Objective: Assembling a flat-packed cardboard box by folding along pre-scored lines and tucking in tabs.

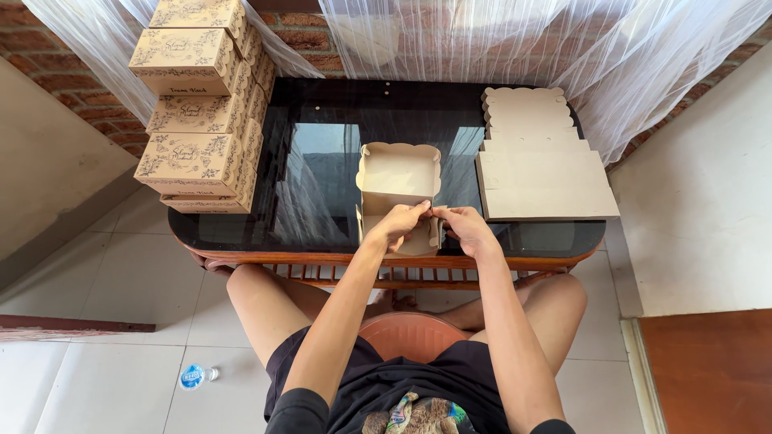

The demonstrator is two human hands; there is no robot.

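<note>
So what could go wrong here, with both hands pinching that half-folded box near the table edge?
1. The left hand and right hand work the half-folded box right at the near rim of the glass table; a slip could push it off the edge.
2. The stack of finished boxes stands tall and uneven at the left corner, overhanging the rim; a knock to the table might topple it.
3. The pile of flat blanks overhangs the right edge and could slide.

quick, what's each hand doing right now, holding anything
Left hand: fingers pinched shut on the near flap of the half-folded cardboard box.
Right hand: also closed on that box's near edge, beside the left.
</note>
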